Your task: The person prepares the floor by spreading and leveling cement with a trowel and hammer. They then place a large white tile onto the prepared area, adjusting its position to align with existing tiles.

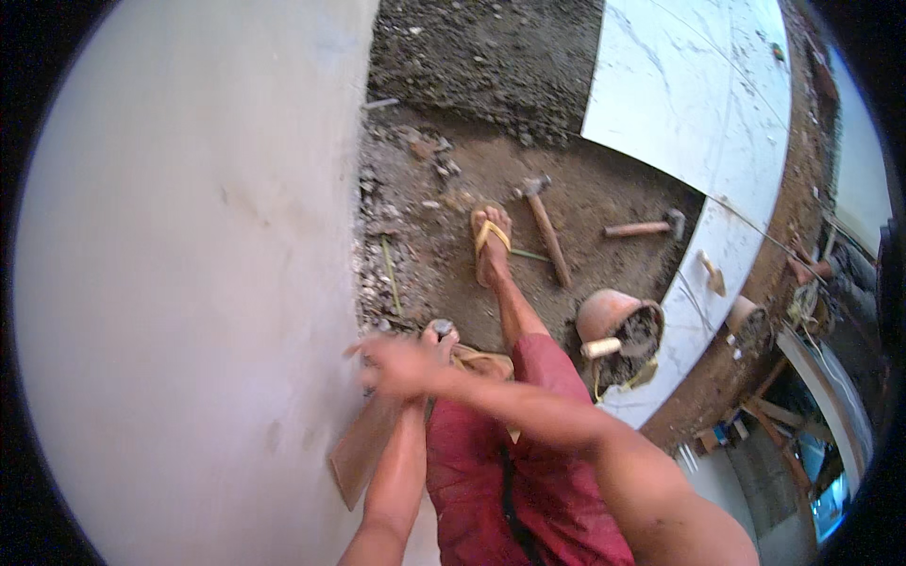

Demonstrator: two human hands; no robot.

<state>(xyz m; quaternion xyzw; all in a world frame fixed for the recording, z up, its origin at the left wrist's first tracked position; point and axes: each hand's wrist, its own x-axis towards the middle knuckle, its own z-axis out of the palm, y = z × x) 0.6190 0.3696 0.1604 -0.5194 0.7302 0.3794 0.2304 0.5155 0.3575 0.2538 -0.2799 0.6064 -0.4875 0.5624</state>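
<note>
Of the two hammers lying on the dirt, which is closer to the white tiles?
The right hammer, lying crosswise with its head near the edge of the tiles. The left hammer lies lengthwise, beside the forward foot.

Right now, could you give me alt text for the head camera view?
A person's blurred right hand crosses the left wrist beside a pale wall; whether either hand holds anything is unclear. Two hammers lie on the dirt near a sandalled foot, a bucket of grey mix and white veined tiles.
</note>
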